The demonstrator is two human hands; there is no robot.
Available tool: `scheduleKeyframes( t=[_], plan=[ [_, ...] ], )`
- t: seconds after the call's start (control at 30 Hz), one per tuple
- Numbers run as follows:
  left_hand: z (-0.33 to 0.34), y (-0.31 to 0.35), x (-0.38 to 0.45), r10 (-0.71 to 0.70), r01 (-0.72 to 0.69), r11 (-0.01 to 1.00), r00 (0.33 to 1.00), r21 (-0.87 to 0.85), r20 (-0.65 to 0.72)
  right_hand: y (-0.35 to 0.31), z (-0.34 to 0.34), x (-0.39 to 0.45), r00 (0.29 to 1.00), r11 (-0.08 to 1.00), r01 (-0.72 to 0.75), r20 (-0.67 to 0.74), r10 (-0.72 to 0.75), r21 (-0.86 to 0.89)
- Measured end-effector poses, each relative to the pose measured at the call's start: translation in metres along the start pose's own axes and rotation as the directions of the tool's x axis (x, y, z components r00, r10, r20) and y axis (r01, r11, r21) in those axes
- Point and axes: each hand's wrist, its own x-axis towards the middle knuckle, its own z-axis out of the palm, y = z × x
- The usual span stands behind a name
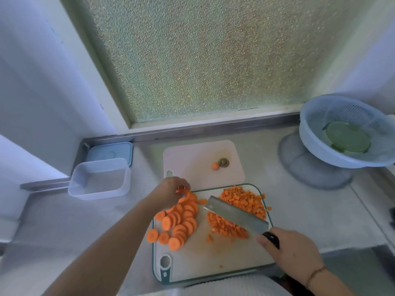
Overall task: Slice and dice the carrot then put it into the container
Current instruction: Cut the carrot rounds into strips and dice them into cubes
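Your left hand sits at the 10 o'clock corner of the green-rimmed cutting board, fingers curled down and pinching a few carrot slices at the top of the pile, which spreads over the board's left half. Your right hand, at 4 o'clock, is wrapped tight around the black handle of the cleaver; its blade lies tilted across the board between two heaps of diced carrot, one at 1 o'clock and one nearer the middle. Beyond the board, at 12 o'clock, a white board carries two carrot ends. The clear container stands open at 10 o'clock, well apart from the slices, its blue lid just behind it.
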Motion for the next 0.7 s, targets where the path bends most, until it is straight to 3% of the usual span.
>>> scheduleKeyframes(
  t=[0.2, 0.27, 0.4, 0.47, 0.6, 0.7],
  plan=[
    [0.009, 0.011, -0.027, -0.227, 0.117, 0.921, 0.937, -0.373, -0.265, 0.01, 0.001, 0.005, 0.996, 0.944, -0.088, 0.006, 0.091, 0.319],
    [0.021, 0.022, -0.045, -0.257, 0.113, 0.892, 0.923, -0.438, -0.286, 0.014, -0.001, 0.008, 0.995, 0.924, -0.095, 0.02, 0.094, 0.371],
    [0.066, 0.051, -0.081, -0.189, 0.106, 0.891, 0.97, -0.441, -0.15, 0.025, -0.001, 0.012, 0.996, 0.915, -0.09, 0.05, 0.077, 0.392],
    [0.095, 0.061, -0.09, -0.183, 0.102, 0.897, 0.972, -0.431, -0.15, 0.031, 0.0, 0.012, 0.997, 0.91, -0.068, 0.067, 0.045, 0.408],
    [0.134, 0.069, -0.096, -0.262, 0.168, 0.912, 0.94, -0.373, -0.219, 0.041, 0.007, 0.011, 0.993, 0.907, 0.006, 0.102, -0.054, 0.422],
    [0.151, 0.072, -0.1, -0.233, 0.167, 0.962, 0.914, -0.215, -0.332, 0.049, 0.012, 0.011, 0.976, 0.903, 0.025, 0.185, -0.115, 0.428]
  ],
)
